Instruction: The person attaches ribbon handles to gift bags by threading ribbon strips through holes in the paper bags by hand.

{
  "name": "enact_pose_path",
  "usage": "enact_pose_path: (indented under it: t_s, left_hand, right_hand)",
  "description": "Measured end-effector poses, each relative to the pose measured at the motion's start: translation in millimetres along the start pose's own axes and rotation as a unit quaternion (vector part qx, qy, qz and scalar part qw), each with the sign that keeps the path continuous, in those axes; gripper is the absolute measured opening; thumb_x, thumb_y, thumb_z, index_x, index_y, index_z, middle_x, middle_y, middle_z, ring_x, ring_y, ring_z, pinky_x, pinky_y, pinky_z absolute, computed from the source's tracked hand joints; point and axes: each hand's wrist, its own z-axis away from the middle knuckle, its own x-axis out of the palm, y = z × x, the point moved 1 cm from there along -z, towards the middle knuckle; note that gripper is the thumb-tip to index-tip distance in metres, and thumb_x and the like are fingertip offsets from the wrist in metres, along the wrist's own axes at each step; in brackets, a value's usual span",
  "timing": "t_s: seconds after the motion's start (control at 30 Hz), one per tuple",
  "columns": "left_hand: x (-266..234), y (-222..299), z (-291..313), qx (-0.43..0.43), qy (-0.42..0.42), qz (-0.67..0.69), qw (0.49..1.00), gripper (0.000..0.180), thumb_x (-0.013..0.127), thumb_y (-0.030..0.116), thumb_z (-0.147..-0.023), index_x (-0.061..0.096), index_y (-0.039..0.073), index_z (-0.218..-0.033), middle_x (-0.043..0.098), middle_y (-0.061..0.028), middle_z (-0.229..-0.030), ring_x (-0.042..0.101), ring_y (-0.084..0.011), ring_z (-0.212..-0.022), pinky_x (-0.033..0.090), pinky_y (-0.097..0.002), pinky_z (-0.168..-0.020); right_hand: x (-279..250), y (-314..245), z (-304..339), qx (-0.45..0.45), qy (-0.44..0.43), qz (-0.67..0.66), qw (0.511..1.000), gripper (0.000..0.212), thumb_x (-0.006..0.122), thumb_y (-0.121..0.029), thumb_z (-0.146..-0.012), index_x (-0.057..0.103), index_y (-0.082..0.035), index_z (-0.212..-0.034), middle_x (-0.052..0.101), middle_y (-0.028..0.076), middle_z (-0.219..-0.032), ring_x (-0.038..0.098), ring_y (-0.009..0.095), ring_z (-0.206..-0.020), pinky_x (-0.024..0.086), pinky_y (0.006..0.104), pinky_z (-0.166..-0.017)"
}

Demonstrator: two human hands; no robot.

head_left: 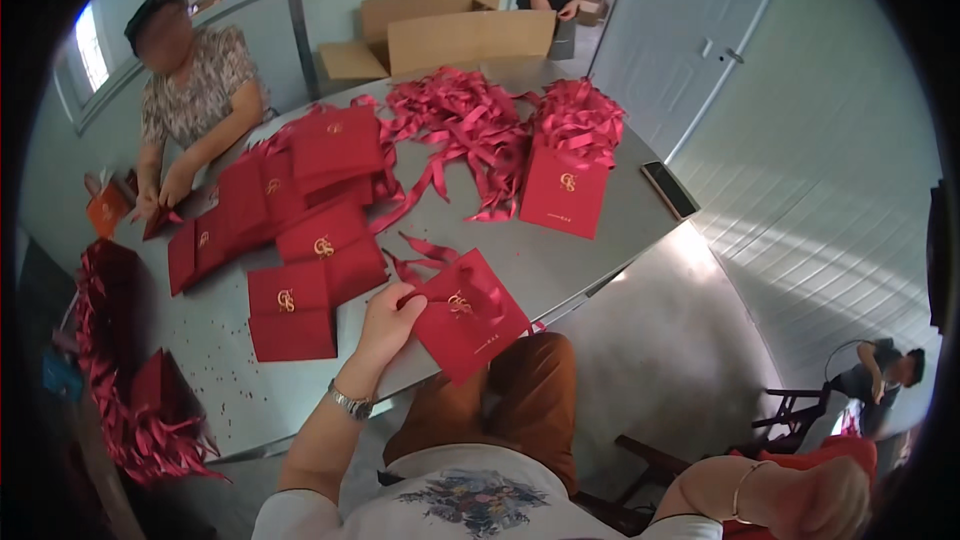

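My left hand (388, 327) is closed on the left edge of a flat red gift bag (462, 340), thumb on top. The bag has a gold emblem and a loose ribbon (487, 292) across its front. It is held tilted over the table's near edge, above my lap. My right hand (825, 505) is out at the lower right, beside a red pile (800, 457). Its fingers are too blurred to show whether they grip anything. Left of my left hand lie more red bags (292, 330) with gold emblems, overlapping in rows.
Pink-red ribbons heap on the grey table (440, 217), some over a red bag (565, 195). A phone (670, 190) lies at the right edge. Across the left side a co-worker (200, 110) handles a red piece. A cardboard box (470, 40) stands behind; two other people are farther off.
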Motion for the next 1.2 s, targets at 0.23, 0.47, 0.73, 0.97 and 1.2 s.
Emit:
enact_pose_path:
  t_s: [0.23,0.47,0.73,0.97,1.2]
  left_hand:
    - [4,-12,-7,-0.031,0.0,0.018,0.999,0.02,0.067,0.013,-0.082,0.065,-0.004,-0.092,0.066,-0.013,-0.084,0.063,-0.02,-0.08,0.048,-0.0321,-0.073]
    - [9,-9,-5,-0.023,-0.003,0.023,0.999,0.022,0.066,0.015,-0.084,0.064,-0.004,-0.095,0.067,-0.0137,-0.084,0.064,-0.0203,-0.079,0.049,-0.0323,-0.072]
    - [9,-5,-9,-0.028,-0.003,0.039,0.999,0.017,0.066,0.011,-0.084,0.064,-0.004,-0.093,0.066,-0.0113,-0.081,0.062,-0.018,-0.076,0.049,-0.0313,-0.071]
    - [12,-6,-17,-0.042,-0.018,0.051,0.998,0.016,0.065,0.01,-0.084,0.064,-0.004,-0.092,0.065,-0.0111,-0.081,0.061,-0.0176,-0.076,0.048,-0.031,-0.071]
    - [0,14,-2,0.028,0.009,0.024,0.999,0.017,0.065,0.014,-0.084,0.062,-0.002,-0.088,0.062,-0.0134,-0.079,0.061,-0.0229,-0.074,0.048,-0.0343,-0.069]
  right_hand:
    - [-13,79,96,0.229,0.454,0.23,0.83,0.061,0.041,-0.051,-0.098,0.045,-0.011,-0.052,0.036,-0.002,-0.038,0.027,0.013,-0.03,0.02,0.0282,-0.034]
    - [-23,145,179,0.342,0.589,0.197,0.705,0.051,0.047,-0.044,-0.098,0.053,-0.002,-0.071,0.046,0.004,-0.052,0.04,0.013,-0.047,0.033,0.0265,-0.048]
    - [-27,189,194,0.352,0.598,0.112,0.712,0.044,0.044,-0.038,-0.101,0.059,-0.002,-0.082,0.047,0.003,-0.056,0.04,0.01,-0.05,0.032,0.0245,-0.05]
    - [-36,186,198,0.379,0.589,0.167,0.694,0.044,0.047,-0.042,-0.099,0.058,-0.004,-0.079,0.044,0.001,-0.051,0.035,0.009,-0.044,0.027,0.0258,-0.045]
    - [4,113,190,0.869,0.235,0.002,0.436,0.026,0.059,-0.032,-0.091,0.066,-0.007,-0.085,0.062,0.001,-0.073,0.055,0.009,-0.059,0.044,0.0242,-0.055]
